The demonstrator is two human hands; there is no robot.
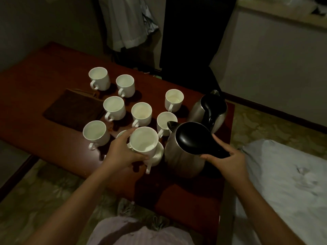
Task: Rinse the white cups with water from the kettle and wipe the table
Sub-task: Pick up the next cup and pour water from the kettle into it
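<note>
My left hand (122, 151) has its fingers (141, 157) and thumb curled round a white cup (143, 141), holding it upright just above another cup (157, 157) that sits near the front edge of the worktop (44, 71). My right hand (228, 156) is spread, with fingers mostly straight, against the black handle of the nearer kettle (184, 152); the thumb lies along the handle's underside and the forefinger along its upper side. I cannot tell whether it grips firmly or only rests there. That kettle is steel with a black lid, standing on the worktop just right of the held cup, spout pointing away from me.

Behind it stands a second kettle (208, 110) of the same kind. Left of the kettles the other white cups stand upright in loose rows: one at the far left corner of the group (99, 77), one beside it (125, 84), one alone near the second kettle (174, 99), two in the middle (114, 107) (141, 114), one just behind the nearer kettle's spout (165, 121), and one at the near left (95, 132). A dark folded cloth (74, 110) lies flat on the worktop left of the cups. A bed (292, 183) with pale bedding is at my right.
</note>
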